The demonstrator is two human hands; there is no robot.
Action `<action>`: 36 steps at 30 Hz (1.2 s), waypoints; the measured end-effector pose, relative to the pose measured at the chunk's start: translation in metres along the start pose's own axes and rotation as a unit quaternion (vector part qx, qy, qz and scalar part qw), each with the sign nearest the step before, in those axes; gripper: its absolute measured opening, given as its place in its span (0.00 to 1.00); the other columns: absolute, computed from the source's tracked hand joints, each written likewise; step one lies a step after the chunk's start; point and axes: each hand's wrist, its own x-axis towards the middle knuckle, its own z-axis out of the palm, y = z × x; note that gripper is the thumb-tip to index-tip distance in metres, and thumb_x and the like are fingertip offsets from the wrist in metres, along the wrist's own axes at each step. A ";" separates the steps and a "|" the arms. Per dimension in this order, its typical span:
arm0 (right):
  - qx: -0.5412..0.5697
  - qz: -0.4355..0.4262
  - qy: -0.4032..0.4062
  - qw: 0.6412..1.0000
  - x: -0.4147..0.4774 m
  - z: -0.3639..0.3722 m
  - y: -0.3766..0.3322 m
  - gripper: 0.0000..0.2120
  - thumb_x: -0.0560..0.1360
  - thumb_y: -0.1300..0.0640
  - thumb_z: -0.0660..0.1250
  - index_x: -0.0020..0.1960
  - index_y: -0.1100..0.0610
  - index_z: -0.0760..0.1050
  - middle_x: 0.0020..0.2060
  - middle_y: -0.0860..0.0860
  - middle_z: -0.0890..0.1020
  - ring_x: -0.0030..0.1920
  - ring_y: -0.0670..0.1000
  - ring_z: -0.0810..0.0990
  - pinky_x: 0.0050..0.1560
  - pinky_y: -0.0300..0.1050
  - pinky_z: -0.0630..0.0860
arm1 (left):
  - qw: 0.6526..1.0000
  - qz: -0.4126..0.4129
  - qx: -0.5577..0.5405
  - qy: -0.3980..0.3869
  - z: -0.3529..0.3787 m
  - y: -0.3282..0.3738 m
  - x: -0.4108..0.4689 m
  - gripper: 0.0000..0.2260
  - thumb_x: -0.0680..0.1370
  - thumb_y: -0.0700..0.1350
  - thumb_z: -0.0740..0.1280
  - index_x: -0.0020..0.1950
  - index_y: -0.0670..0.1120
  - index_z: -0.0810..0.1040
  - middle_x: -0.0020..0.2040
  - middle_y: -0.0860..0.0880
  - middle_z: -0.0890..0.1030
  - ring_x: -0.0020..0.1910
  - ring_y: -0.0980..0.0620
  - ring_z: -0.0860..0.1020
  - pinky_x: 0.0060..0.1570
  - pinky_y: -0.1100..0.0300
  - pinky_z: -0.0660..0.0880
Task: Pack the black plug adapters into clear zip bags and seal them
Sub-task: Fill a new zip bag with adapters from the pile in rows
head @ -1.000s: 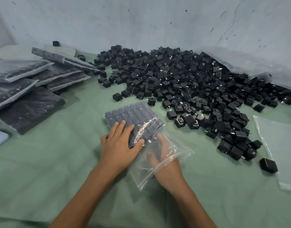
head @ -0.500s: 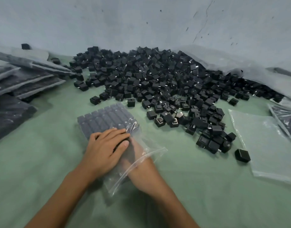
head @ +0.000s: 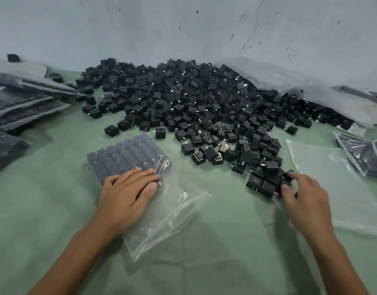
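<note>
Green cloth [head: 55, 220] covered the whole work surface. At the far left, around 10 o'clock from the person, a stack of filled bags [head: 23, 103] lay overlapping.

Just left of centre was the zip bag [head: 168, 211] being worked on. Its long axis ran from 11 o'clock to 5 o'clock. The packed adapters [head: 128, 156] sat in neat rows in the far end, and the slack, unsealed mouth pointed toward 5 o'clock. The left hand [head: 128, 194] lay flat on the near rows with its fingers straight, pressing the plastic down and grasping nothing.

Beyond it, from 11 to 2 o'clock, the loose pile [head: 194, 99] of black adapters spread to the wall. At the pile's near right edge sat the near adapters [head: 266, 184]. The right hand [head: 304, 196] had its thumb and forefinger curled on them in a narrow pinch. Blur hid how many it held.

To the right, at 3 o'clock, lay flat empty bags [head: 336, 184].

The coming move likely turns on one relation: the bag's mouth lay at about 8 o'clock from the right hand, well apart. That hand was the nearer one to the pile. The load would probably have to enter along the bag's axis, toward 11 o'clock.
</note>
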 end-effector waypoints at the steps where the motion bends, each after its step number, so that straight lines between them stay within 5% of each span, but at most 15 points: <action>1: -0.039 0.037 -0.020 0.998 0.006 -0.001 0.006 0.18 0.79 0.53 0.65 0.68 0.54 0.74 0.64 0.60 0.77 0.61 0.64 0.74 0.65 0.56 0.70 | 1.000 -0.002 0.000 0.002 0.000 0.000 0.000 0.26 0.79 0.66 0.45 0.66 0.64 0.77 0.69 0.67 0.73 0.72 0.63 0.66 0.63 0.58 0.56; 4: -0.027 0.036 -0.064 0.997 0.005 0.007 0.002 0.22 0.78 0.51 0.66 0.71 0.55 0.72 0.63 0.58 0.80 0.63 0.63 0.75 0.64 0.57 0.72 | 1.000 -0.003 -0.003 0.010 0.001 0.000 -0.001 0.25 0.80 0.66 0.45 0.66 0.64 0.77 0.68 0.67 0.73 0.71 0.64 0.66 0.62 0.58 0.57; 9: 0.164 -0.028 -0.117 0.979 -0.003 0.011 -0.027 0.19 0.79 0.52 0.67 0.69 0.47 0.73 0.62 0.43 0.78 0.64 0.47 0.76 0.64 0.48 0.72 | 1.000 0.002 -0.001 0.006 0.000 -0.001 0.000 0.25 0.80 0.66 0.45 0.66 0.64 0.77 0.69 0.67 0.73 0.72 0.64 0.65 0.63 0.58 0.56; 14: 0.038 -0.112 -0.153 0.981 -0.004 0.011 -0.035 0.19 0.78 0.50 0.68 0.68 0.47 0.75 0.65 0.47 0.73 0.67 0.50 0.71 0.68 0.51 0.69 | 1.000 0.000 -0.014 0.013 0.000 0.001 -0.001 0.25 0.80 0.66 0.46 0.66 0.64 0.77 0.69 0.67 0.73 0.71 0.66 0.65 0.64 0.58 0.57; 22: 0.000 -0.115 -0.197 0.974 -0.012 0.006 -0.020 0.23 0.76 0.61 0.67 0.69 0.45 0.73 0.65 0.45 0.71 0.60 0.49 0.74 0.58 0.46 0.71 | 1.000 0.002 -0.008 0.010 -0.001 0.001 -0.001 0.26 0.80 0.66 0.45 0.67 0.64 0.77 0.69 0.67 0.73 0.72 0.65 0.65 0.64 0.59 0.56; 29: 0.032 -0.148 -0.082 0.985 -0.017 0.015 -0.021 0.22 0.74 0.65 0.67 0.64 0.47 0.77 0.60 0.48 0.73 0.61 0.55 0.73 0.60 0.50 0.72 | 1.000 -0.004 -0.010 0.009 -0.001 0.002 -0.001 0.27 0.79 0.66 0.45 0.67 0.64 0.77 0.69 0.67 0.73 0.72 0.65 0.65 0.64 0.60 0.55; 32: 0.069 -0.215 -0.087 0.970 -0.025 0.022 -0.041 0.16 0.76 0.56 0.68 0.63 0.46 0.78 0.56 0.44 0.77 0.59 0.54 0.73 0.59 0.50 0.72 | 1.000 -0.003 -0.011 0.010 -0.001 0.001 -0.001 0.26 0.80 0.66 0.45 0.67 0.63 0.77 0.69 0.67 0.73 0.72 0.64 0.65 0.64 0.60 0.55; 36: -0.072 -0.266 -0.113 0.955 -0.032 0.039 -0.056 0.22 0.75 0.45 0.71 0.68 0.42 0.73 0.61 0.40 0.77 0.67 0.52 0.67 0.69 0.47 0.56 | 1.000 -0.003 -0.009 0.008 -0.001 0.002 -0.001 0.26 0.80 0.66 0.45 0.68 0.64 0.76 0.69 0.67 0.73 0.72 0.65 0.65 0.63 0.61 0.55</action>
